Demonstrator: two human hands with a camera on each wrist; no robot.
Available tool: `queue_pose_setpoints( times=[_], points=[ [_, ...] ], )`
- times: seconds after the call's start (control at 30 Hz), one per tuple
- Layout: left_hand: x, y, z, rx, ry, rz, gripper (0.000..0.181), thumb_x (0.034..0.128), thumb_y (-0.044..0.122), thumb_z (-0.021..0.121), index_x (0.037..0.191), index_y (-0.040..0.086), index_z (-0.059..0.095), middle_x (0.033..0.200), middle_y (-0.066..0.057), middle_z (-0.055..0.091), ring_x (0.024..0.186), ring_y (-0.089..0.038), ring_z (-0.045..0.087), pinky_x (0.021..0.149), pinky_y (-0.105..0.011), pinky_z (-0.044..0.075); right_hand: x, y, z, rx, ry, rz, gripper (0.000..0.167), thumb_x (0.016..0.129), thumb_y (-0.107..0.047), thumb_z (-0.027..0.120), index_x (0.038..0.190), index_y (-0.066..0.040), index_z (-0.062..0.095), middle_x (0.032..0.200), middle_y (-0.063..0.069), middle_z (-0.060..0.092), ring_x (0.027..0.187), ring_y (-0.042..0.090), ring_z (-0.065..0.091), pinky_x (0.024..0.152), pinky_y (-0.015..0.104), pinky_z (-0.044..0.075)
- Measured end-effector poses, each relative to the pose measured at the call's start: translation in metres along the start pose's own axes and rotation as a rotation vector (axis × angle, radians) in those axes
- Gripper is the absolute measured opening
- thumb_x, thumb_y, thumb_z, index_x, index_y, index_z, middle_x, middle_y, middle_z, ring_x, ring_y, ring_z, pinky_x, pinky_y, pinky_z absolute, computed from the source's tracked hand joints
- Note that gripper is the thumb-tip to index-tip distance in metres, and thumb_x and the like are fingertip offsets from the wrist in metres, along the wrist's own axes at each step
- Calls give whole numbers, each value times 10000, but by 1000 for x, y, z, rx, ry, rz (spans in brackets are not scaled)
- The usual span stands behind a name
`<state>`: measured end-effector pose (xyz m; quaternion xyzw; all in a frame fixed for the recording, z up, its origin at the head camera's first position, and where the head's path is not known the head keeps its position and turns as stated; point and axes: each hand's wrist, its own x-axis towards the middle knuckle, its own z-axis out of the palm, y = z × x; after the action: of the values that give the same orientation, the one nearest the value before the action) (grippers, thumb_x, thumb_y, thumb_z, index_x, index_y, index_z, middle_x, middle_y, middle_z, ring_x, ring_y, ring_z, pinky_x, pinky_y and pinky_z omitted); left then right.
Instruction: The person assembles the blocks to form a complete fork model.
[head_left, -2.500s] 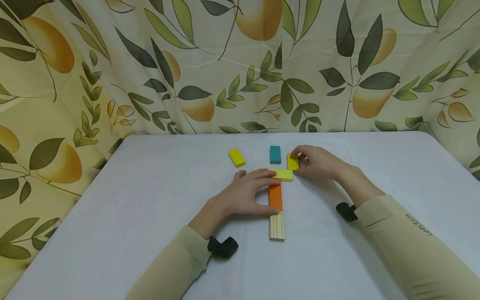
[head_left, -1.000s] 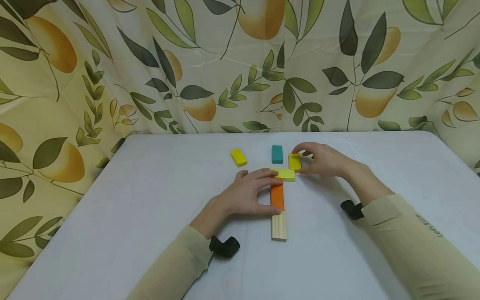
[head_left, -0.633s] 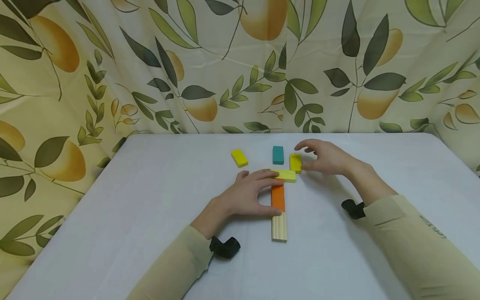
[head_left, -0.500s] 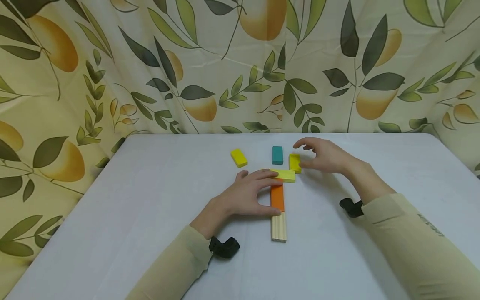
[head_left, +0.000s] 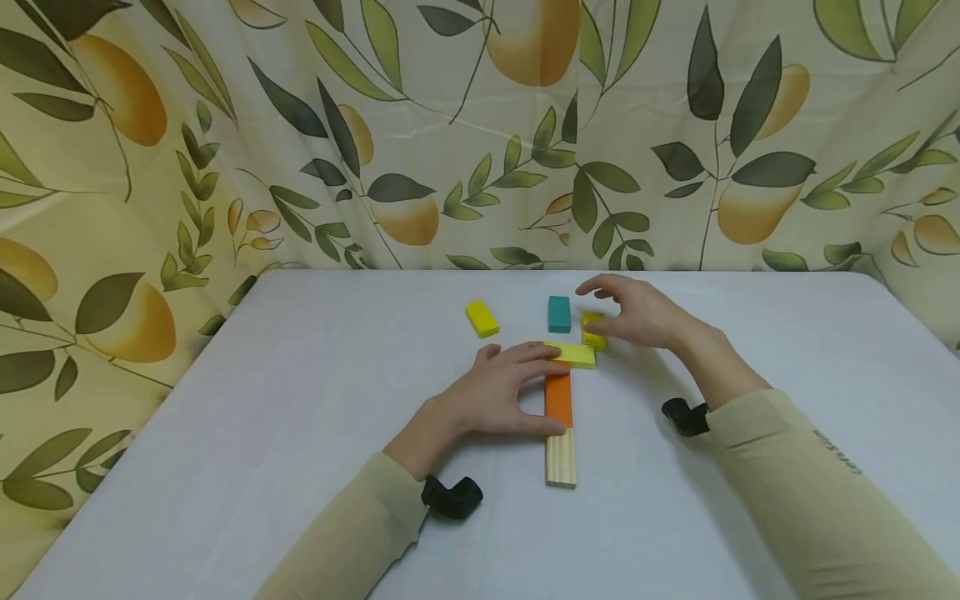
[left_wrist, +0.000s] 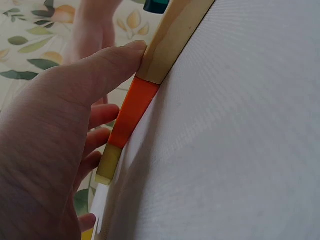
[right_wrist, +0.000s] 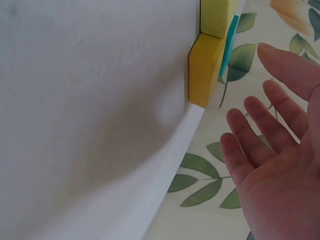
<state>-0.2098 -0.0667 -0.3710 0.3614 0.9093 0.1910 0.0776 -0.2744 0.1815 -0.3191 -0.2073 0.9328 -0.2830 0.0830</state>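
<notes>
Now the nearer yellow block (head_left: pixel 596 342) lies unheld on the white table (head_left: pixel 360 358), touching the lime block (head_left: pixel 576 357) at its seven o'clock. The grip is what has just changed: the right hand (head_left: pixel 641 312), at two o'clock, had its finger and thumb at this block's edges a moment ago; now its fingers are spread, apart from the block and holding nothing. That suggests the placing of this piece is finished for the moment, and that it keeps its place unaided.

At the lime block's six o'clock runs an orange block (head_left: pixel 558 400), then, at six again, a plain wood block (head_left: pixel 561 462). At nine o'clock of this column the left hand (head_left: pixel 498 396) has its fingers spread, fingertips over the lime block and thumb by the orange-wood seam; it pinches nothing and seems to steady the row.

Farther out, a teal block (head_left: pixel 558 314) sits at the first block's ten o'clock, near but apart; a second yellow block (head_left: pixel 482 318) lies askew at nine, well apart. Fruit-print cloth (head_left: pixel 450 229) hangs at twelve.
</notes>
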Motion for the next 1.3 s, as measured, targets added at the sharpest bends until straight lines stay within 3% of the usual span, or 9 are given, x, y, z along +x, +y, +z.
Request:
queue_pose_setpoints(
  times=[0.97,1.3],
  points=[
    [-1,-1,-1,3,24,16,711,858,641,672,1473,310,538,1574,85,379,1460,-55,241,1131,-559,199,30,-5,21,23,-56,28,477,923,-147,711,1367,-49,565,1475,257,460,1361,443,400,1117,611,282],
    [-2,0,0,-12,25,17,713,854,643,682,1464,297,551,1577,92,374,1464,-50,235,1143,-556,180,30,-3,22,21,-74,57,483,920,-150,720,1372,-67,569,1487,270,438,1353,448,396,1115,628,273]
  ],
)
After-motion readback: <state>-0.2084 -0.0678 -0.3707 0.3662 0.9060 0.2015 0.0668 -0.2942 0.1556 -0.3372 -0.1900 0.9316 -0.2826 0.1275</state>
